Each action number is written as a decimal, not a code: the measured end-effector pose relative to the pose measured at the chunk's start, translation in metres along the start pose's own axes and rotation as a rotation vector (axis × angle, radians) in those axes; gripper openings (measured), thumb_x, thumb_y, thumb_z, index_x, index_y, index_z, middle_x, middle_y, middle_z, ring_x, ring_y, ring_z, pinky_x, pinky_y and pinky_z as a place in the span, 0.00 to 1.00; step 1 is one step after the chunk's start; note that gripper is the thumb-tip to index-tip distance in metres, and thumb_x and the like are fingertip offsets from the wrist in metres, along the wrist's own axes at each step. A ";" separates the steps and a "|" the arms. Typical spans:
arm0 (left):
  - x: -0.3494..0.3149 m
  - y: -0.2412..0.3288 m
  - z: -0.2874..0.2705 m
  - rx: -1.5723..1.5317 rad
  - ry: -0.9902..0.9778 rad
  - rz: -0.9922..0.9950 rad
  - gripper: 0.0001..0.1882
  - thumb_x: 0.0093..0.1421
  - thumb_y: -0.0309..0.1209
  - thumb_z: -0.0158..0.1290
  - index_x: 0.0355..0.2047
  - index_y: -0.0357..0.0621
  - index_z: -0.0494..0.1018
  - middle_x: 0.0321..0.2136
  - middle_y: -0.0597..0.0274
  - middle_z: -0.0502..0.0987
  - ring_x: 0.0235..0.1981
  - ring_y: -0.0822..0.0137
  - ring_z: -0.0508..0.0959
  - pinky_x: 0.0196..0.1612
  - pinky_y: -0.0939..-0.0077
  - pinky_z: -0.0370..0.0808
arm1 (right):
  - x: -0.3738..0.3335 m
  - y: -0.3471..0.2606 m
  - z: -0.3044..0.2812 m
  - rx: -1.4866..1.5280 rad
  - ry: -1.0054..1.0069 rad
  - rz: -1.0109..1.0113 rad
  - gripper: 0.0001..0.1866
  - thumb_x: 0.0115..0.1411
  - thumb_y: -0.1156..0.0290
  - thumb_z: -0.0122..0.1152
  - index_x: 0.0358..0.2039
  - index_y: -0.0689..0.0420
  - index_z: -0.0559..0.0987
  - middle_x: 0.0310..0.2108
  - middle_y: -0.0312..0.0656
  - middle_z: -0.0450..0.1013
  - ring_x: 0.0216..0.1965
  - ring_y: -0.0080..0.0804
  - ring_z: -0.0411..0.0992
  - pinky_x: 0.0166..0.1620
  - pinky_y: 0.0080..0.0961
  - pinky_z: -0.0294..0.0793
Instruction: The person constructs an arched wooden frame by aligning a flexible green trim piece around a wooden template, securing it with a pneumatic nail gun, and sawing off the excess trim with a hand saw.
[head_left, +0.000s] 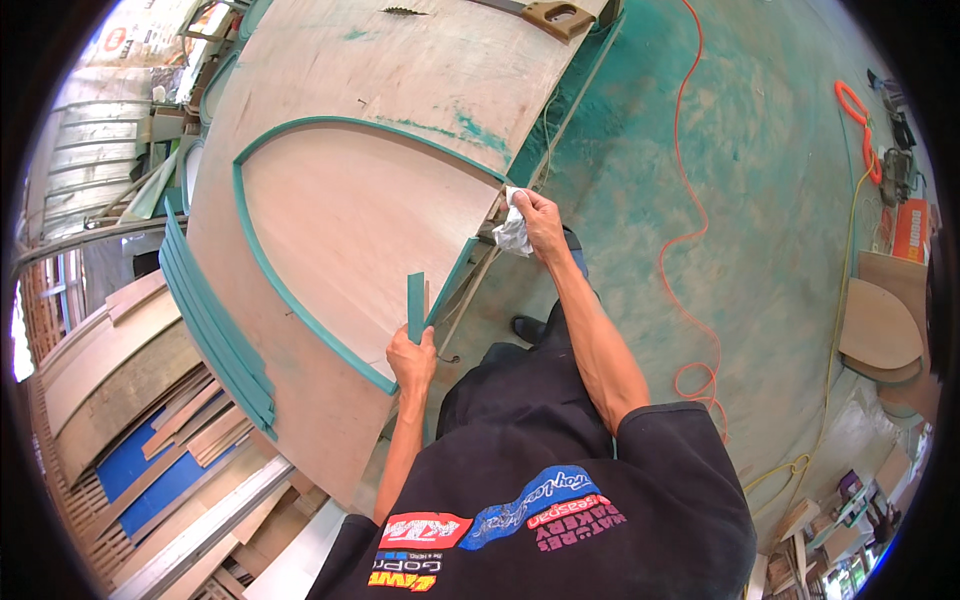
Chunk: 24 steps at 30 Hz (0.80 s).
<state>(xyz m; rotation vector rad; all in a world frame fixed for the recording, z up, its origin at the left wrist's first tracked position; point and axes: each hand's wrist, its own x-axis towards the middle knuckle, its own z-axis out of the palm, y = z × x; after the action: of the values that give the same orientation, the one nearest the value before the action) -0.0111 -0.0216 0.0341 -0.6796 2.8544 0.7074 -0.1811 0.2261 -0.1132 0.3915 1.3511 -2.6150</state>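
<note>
Rag [512,232] in right hands [540,215], arm outstretched

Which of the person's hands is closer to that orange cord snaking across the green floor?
Right. The right hand, clutching a white rag, is nearer the orange cord. The left hand, gripping a green strip, is farther from it.

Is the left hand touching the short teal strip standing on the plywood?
Touching. The head view shows the left hand gripping the lower end of the teal strip.
</note>
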 end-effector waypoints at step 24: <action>-0.006 -0.006 0.006 0.009 0.090 0.039 0.12 0.58 0.31 0.64 0.33 0.31 0.80 0.28 0.39 0.81 0.31 0.40 0.81 0.39 0.53 0.75 | 0.011 0.009 0.011 0.137 -0.021 -0.072 0.16 0.75 0.62 0.55 0.47 0.62 0.83 0.32 0.32 0.79 0.28 0.14 0.72 0.32 0.16 0.72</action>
<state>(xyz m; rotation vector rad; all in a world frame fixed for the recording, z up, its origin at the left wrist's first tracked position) -0.0028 -0.0215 0.0280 -0.6726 2.9584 0.6855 -0.1905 0.2118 -0.1178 0.3390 1.2060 -2.7722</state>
